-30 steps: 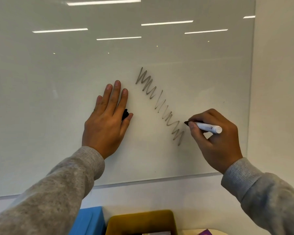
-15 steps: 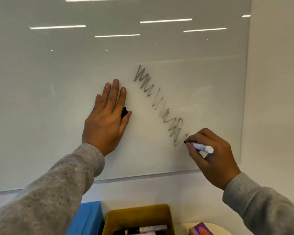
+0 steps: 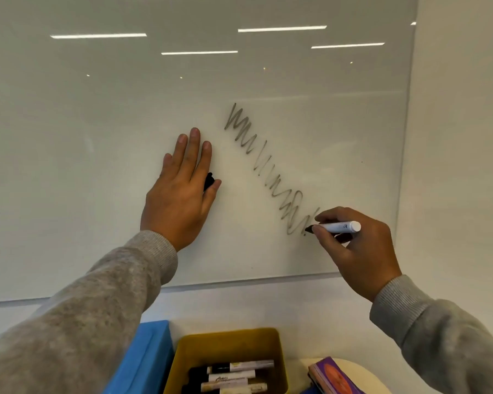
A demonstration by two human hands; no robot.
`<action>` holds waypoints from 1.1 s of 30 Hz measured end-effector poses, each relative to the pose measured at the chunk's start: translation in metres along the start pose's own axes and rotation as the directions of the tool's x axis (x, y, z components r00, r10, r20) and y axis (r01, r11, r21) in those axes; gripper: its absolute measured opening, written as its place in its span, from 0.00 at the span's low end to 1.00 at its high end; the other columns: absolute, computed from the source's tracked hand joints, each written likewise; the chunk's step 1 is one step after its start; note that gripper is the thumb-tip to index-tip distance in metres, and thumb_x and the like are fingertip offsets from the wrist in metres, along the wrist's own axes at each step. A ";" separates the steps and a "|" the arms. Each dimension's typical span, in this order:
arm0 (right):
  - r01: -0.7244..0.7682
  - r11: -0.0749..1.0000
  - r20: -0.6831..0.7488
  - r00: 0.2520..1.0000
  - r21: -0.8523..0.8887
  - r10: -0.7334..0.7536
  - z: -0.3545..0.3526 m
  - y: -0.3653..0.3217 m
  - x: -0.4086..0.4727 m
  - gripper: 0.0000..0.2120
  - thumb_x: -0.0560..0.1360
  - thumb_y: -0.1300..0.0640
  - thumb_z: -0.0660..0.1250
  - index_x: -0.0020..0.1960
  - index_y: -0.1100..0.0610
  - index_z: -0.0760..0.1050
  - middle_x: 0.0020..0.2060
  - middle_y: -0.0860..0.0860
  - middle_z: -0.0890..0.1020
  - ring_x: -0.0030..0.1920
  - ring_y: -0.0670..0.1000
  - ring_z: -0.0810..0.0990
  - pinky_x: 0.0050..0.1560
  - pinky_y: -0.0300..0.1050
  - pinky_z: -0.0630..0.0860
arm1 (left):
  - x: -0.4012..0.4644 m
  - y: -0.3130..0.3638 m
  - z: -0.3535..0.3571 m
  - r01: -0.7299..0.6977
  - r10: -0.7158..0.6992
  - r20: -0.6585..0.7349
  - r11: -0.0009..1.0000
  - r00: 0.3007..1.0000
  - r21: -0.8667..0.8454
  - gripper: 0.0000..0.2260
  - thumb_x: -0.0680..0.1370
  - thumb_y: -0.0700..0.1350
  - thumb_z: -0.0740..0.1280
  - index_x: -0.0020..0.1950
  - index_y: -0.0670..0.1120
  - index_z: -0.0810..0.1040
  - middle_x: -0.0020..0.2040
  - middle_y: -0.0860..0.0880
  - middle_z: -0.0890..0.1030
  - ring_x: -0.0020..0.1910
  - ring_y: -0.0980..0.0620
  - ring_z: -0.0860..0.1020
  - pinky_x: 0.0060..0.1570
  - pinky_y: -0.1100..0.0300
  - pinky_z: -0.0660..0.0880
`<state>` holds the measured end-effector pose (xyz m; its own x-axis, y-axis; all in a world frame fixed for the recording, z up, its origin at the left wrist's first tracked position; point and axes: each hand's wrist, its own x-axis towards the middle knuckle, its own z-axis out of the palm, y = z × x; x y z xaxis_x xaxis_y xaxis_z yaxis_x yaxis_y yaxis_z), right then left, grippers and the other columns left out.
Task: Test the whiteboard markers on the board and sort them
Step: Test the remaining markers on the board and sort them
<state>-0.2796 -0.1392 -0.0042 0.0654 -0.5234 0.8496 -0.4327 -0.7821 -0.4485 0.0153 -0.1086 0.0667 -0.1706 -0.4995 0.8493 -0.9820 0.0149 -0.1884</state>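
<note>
1. The whiteboard (image 3: 97, 166) hangs on the wall and fills most of the view; thin strips of ceiling light are mirrored near its top edge.
2. A grey scribble (image 3: 268, 174) runs on the board in a slanted line, from the middle of the board down toward its lower right corner. The line is pale and thin in its middle part.
3. The right hand (image 3: 356, 245) holds a marker (image 3: 336, 227) near the lower right corner of the board. The grip is a pinch: the thumb and the curled fingers close around the white body of the marker.
4. The dark tip of the marker touches the board at the lower end of the scribble. The white back end points to the right, away from the board.
5. The left hand (image 3: 180, 191) lies flat on the board, left of the scribble, with straight fingers close together.
6. A black cap (image 3: 209, 180) shows between the thumb and the forefinger of this hand; the thumb presses it against the hand.
7. Both arms wear grey sleeves (image 3: 97, 322).
8. Under the board, at the bottom edge of the view, stands a yellow box (image 3: 228, 339) with several markers (image 3: 234, 375) lying in it.
9. A blue box (image 3: 151, 354) stands just beside the yellow one, on its left.
10. At the right of the yellow box lies a purple object (image 3: 333, 376); what it is I cannot tell.
</note>
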 end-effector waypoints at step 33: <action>-0.720 0.611 0.592 0.661 0.329 0.460 0.038 -0.041 -0.172 0.22 0.74 0.66 0.73 0.62 0.52 0.68 0.32 0.55 0.84 0.33 0.57 0.83 0.31 0.47 0.78 | -0.271 0.073 -0.059 0.945 -0.044 0.944 0.038 0.327 -0.325 0.15 0.84 0.41 0.54 0.44 0.38 0.78 0.29 0.55 0.67 0.28 0.56 0.63 0.26 0.67 0.60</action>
<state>-0.2388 -0.0303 -0.1428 0.3767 -0.9065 0.1906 -0.0162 -0.2122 -0.9771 -0.0148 0.0789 -0.1478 0.0641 -0.9817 -0.1795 -0.2252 -0.1894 0.9557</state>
